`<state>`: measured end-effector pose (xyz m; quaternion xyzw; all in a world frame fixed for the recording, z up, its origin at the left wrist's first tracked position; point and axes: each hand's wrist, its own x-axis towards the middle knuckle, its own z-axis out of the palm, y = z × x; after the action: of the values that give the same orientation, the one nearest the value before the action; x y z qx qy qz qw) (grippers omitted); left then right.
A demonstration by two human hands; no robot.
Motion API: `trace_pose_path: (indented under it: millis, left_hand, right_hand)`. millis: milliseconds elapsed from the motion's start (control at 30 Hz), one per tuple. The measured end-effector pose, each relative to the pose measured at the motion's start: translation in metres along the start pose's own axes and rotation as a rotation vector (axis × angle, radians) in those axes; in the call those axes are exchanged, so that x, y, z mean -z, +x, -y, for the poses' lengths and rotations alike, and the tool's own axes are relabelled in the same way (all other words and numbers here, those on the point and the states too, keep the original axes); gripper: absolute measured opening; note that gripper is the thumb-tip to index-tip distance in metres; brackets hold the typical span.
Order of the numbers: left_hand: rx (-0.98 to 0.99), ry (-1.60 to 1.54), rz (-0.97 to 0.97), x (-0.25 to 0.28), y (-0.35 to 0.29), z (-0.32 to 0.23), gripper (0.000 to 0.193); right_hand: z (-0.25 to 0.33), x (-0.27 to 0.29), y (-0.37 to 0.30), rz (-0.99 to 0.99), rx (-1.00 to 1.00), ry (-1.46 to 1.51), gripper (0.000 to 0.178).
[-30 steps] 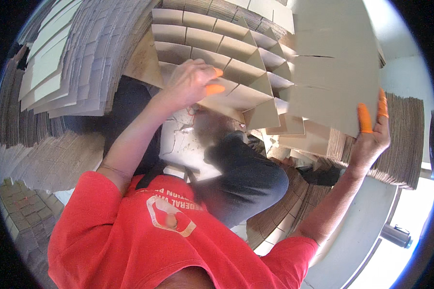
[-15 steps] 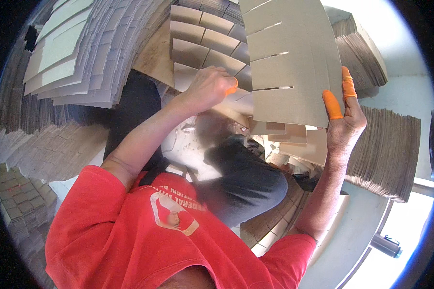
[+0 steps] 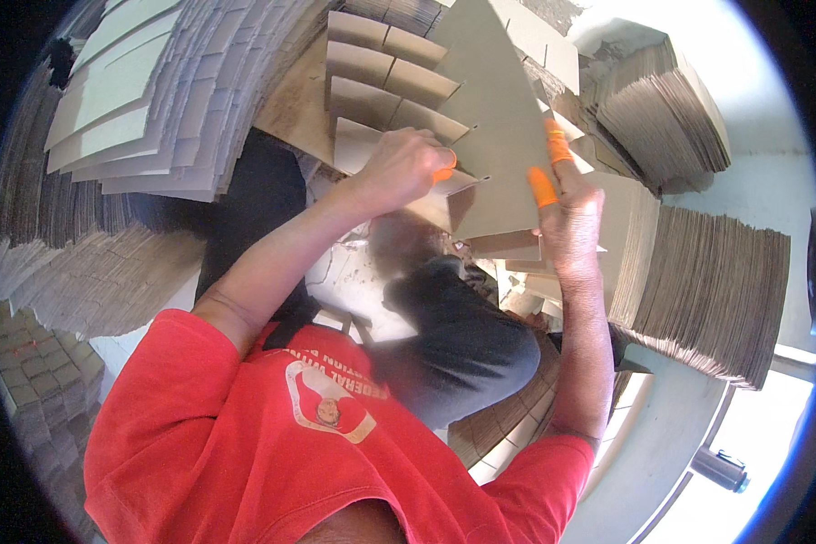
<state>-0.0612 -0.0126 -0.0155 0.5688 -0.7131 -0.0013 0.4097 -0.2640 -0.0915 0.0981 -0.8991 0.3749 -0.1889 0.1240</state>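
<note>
My left hand is closed on the nearest of several upright cardboard strips standing in rows. Orange covering shows on its thumb; its other fingertips are partly hidden. With my right hand I grip the edge of a large slotted cardboard sheet; orange covers sit on its thumb and a finger. The sheet stands tilted, and its left edge meets the right parts of the strips at the slots. How deeply they interlock I cannot tell.
Stacked slotted cardboard rises at the left. Tall stacks of cardboard sheets stand at the right and upper right. Bundled smaller pieces lie at the lower left. My dark-trousered knee is below the work.
My right hand has moved left, turning the large sheet from facing up to a steeper tilt, its slotted edge now against the strips. My left hand has barely shifted.
</note>
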Motion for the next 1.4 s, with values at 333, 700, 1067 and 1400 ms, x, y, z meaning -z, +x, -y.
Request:
trace_pose_path:
  millis: [333,700,1067,1400]
  left_hand:
    - [0.022,0.041,-0.011,-0.006,0.006,0.003,0.014]
    - [0.012,0.004,0.055,-0.004,0.006,0.006,0.010]
    - [-0.014,0.162,-0.113,0.044,-0.005,0.013,0.045]
    - [0.144,0.106,-0.129,0.058,-0.017,0.036,0.036]
  right_hand:
    - [0.017,-0.004,0.024,0.103,0.244,0.022,0.054]
    - [-0.002,-0.039,-0.017,0.244,0.048,-0.049,0.036]
    - [-0.237,0.023,-0.125,-0.025,-0.761,-0.859,0.052]
    - [-0.260,0.060,-0.118,-0.736,-0.828,-0.523,0.035]
